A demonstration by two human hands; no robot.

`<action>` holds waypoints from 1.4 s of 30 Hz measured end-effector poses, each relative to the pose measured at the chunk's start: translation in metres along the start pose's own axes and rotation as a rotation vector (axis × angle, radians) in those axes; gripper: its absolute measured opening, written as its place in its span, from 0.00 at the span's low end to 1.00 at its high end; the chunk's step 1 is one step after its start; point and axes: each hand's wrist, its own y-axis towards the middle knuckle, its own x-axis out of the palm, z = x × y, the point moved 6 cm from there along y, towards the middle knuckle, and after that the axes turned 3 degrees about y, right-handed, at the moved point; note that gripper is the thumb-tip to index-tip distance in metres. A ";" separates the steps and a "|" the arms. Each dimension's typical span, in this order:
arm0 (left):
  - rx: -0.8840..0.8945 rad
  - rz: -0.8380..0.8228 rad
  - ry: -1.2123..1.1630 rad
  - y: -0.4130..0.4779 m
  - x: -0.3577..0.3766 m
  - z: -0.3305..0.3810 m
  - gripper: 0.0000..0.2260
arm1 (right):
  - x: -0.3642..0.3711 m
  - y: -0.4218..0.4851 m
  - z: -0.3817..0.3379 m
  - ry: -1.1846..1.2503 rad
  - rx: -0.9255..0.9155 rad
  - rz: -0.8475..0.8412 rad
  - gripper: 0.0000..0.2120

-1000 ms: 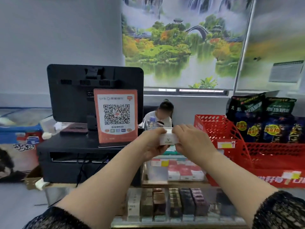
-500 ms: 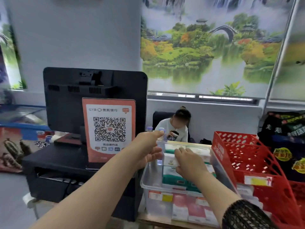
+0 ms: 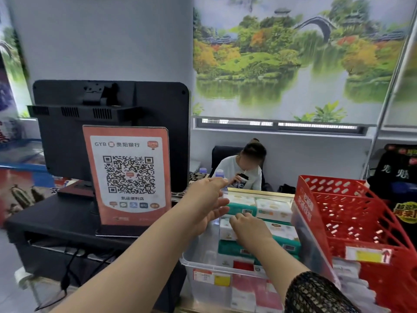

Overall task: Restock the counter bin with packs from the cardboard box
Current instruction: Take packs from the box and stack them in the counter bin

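Pack (image 3: 226,231) lowered into clear bin (image 3: 198,249), right hand (image 3: 250,227) gripping it, left hand (image 3: 209,199) beside, relaxed, empty

This is a small shop, seen at its checkout counter. At 10 o'clock stands the back of a black till monitor (image 3: 110,123), with a QR payment sign (image 3: 128,175) bearing a bank's name propped in front of it. At 6 o'clock a clear counter bin (image 3: 194,262) carries price labels (image 3: 212,277) on its front wall and holds stacked packs (image 3: 273,210) of tissues. At 3 o'clock, red perforated display racks (image 3: 352,213) bear a yellow price tag (image 3: 367,256), with bagged snacks (image 3: 397,177) behind them at 2 o'clock.
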 end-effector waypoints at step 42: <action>-0.109 -0.139 0.062 -0.103 -0.045 -0.055 0.12 | -0.133 -0.170 -0.059 1.775 0.733 0.394 0.26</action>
